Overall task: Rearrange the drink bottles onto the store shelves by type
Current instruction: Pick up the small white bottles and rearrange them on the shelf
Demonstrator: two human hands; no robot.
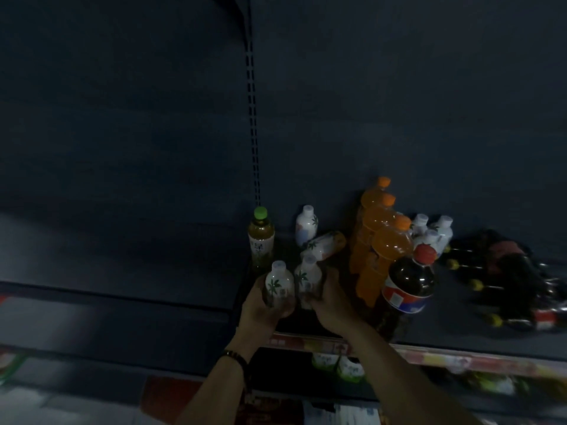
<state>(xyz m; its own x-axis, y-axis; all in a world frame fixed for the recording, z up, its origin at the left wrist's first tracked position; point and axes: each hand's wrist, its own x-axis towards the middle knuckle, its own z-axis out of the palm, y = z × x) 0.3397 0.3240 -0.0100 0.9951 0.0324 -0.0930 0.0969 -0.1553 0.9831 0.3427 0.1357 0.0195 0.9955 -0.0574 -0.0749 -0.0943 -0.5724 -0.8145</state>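
Palm-print bottles (279,286), white rounded glossy plastic, left hand (260,311) gripping one, right hand (333,302) gripping another, flat dark shelf (460,328)

Two white palm-print bottles (278,285) upright at shelf front, orange soda bottles (380,237) in a row, cola bottle (411,283) beside

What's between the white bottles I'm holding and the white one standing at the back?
A tipped white bottle leans across the gap, just behind the held bottle in your right hand. The green-capped tea bottle stands left of that path.
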